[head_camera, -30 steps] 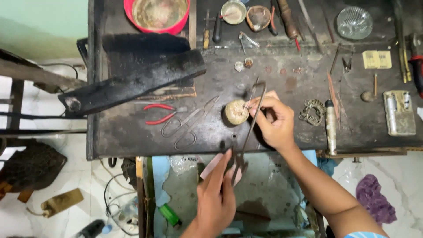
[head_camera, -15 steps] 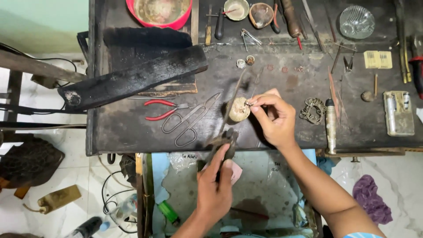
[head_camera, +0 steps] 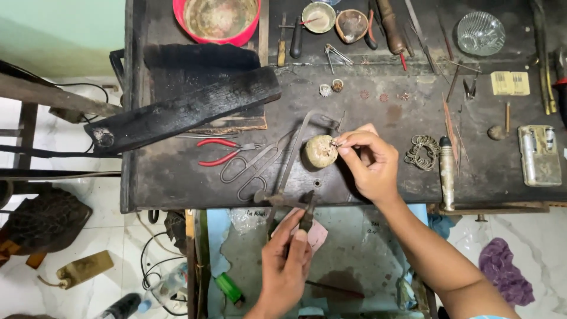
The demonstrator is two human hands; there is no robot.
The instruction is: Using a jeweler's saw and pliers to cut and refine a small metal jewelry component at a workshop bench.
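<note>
1. At the workbench's (head_camera: 177,189) left end a long charred block (head_camera: 183,109) lies at a slant, one end past the left edge, the other reaching toward the middle
2. At the far edge, left of centre, a red-rimmed bowl (head_camera: 217,20) is cut off by the top of the frame
3. Below the block, red-handled pliers (head_camera: 221,152) lie flat, and just right of them a pair of wire-handled scissors (head_camera: 251,171) lies with its loops toward the near edge
4. The person's left hand (head_camera: 286,266) sits below the near edge, over the open drawer (head_camera: 354,248); its fingers are curled shut around the handle of a dark, thin-legged tool (head_camera: 295,177), index finger laid along the handle, and the tool reaches up and away over the bench top
5. A small round tan lump (head_camera: 320,151) rests on the bench near the middle, a little back from the near edge, just right of the tool's upper part
6. The right hand (head_camera: 369,162) is just right of the lump, thumb and forefinger pinched together at its top right side; what the fingertips grip is too small to tell
7. Right of that hand lie a cluster of small metal rings (head_camera: 421,150) and an upright-lying cylindrical tool (head_camera: 447,171) reaching the near edge
8. Near the right edge lies a flat grey metal case (head_camera: 539,155); a clear glass dish (head_camera: 481,32) sits at the far right corner
</note>
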